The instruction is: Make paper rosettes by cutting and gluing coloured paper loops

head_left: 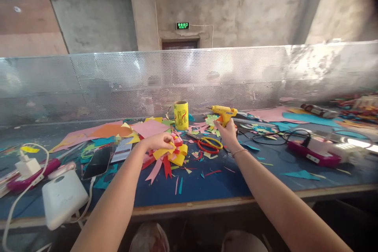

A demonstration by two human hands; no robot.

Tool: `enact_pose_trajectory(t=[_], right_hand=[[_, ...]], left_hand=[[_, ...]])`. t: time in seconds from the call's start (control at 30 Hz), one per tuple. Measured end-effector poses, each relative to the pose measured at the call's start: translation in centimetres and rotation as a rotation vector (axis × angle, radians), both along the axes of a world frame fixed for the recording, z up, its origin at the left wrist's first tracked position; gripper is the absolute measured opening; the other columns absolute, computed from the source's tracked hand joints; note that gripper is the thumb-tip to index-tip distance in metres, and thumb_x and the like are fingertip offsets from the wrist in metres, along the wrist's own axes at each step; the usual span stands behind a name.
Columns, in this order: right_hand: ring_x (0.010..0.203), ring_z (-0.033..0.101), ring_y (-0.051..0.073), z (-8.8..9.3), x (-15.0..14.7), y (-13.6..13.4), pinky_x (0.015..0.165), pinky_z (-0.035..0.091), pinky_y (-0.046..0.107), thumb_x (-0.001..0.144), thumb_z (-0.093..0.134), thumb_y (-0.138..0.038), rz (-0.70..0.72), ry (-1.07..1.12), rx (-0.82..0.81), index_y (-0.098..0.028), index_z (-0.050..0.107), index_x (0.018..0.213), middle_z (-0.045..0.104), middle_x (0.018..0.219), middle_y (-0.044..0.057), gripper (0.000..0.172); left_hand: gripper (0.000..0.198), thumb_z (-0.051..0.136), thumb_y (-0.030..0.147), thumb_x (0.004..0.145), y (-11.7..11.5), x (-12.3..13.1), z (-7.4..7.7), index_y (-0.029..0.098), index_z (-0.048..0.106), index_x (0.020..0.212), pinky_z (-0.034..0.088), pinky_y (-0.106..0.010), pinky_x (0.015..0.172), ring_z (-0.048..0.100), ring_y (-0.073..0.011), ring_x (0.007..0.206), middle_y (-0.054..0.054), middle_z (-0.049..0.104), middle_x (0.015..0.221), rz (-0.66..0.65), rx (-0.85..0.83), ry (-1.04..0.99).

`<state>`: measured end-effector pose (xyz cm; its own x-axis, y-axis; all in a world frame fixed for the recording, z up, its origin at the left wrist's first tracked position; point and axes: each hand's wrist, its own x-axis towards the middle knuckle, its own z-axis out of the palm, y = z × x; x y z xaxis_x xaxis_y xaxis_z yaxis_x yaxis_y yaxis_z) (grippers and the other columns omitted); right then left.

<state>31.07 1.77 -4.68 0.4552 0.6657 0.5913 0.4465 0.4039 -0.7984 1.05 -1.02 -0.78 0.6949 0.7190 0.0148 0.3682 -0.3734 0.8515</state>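
Concrete all across the back: faced a tall grey wall [242,12], partly covered by a long perforated metal screen [126,82]. Had a dark blue surface [203,191] in front, running the whole width. Saw a pink sheet of paper [151,127] lying near the middle beside an orange sheet [113,129]. Noticed a purple power strip [326,160] on the right, a white box [63,201] at the near left, and just beyond it a dark phone [97,162]. Gripped a yellow glue gun [226,112] in the right hand [228,130], with fingers wrapped around its handle and its nozzle pointing left. Held a bunch of yellow, red and pink strips [177,153] in the left hand [161,142], pinching it with fingers drawn close together; could not tell whether resting it on the surface. Saw a yellow tube [181,117] upright between the hands, farther back, then scissors [208,150] with looped handles nearer. Spotted coloured scraps [180,186] strewn around everything.
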Motion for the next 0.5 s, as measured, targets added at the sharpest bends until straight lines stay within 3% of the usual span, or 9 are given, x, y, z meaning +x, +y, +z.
enact_pose_trajectory(t=[0.2,0.27,0.37,0.5], right_hand=[[0.063,0.049,0.013,-0.2,0.1,0.2,0.061,0.041,0.028,0.064,0.062,-0.043,0.039,0.02,0.011,-0.02,0.041,0.082,0.05,0.07,-0.003,0.036],[0.066,0.051,0.014,-0.4,0.2,0.4,0.062,0.042,0.028,0.063,0.063,-0.044,0.045,0.019,0.015,-0.02,0.041,0.083,0.051,0.071,-0.002,0.037],[0.068,0.052,0.015,-0.5,0.4,0.6,0.063,0.042,0.029,0.063,0.063,-0.046,0.04,0.007,0.019,-0.02,0.043,0.084,0.053,0.074,-0.001,0.038],[0.067,0.052,0.016,-0.6,0.5,0.7,0.062,0.041,0.03,0.063,0.063,-0.047,0.028,-0.008,0.009,-0.02,0.044,0.081,0.053,0.072,-0.001,0.038]], left_hand=[[0.017,0.065,0.034,0.064,0.7,-1.0,0.2,0.017,0.062,0.067,0.044,-0.025,0.056,0.058,-0.0152,0.059,-0.003,0.064,0.063,0.248,0.07,-0.154],[0.02,0.064,0.036,0.064,0.5,-1.1,0.3,0.017,0.063,0.072,0.041,-0.023,0.053,0.056,-0.0135,0.056,-0.002,0.063,0.064,0.2,0.018,-0.047],[0.023,0.064,0.034,0.064,0.1,-0.7,0.3,0.017,0.064,0.079,0.041,-0.022,0.056,0.056,-0.0124,0.063,-0.001,0.063,0.072,0.029,-0.013,0.158],[0.015,0.064,0.03,0.064,0.1,-0.1,0.3,0.018,0.065,0.073,0.04,-0.023,0.066,0.055,-0.0136,0.073,-0.001,0.061,0.077,-0.034,0.196,0.313]])
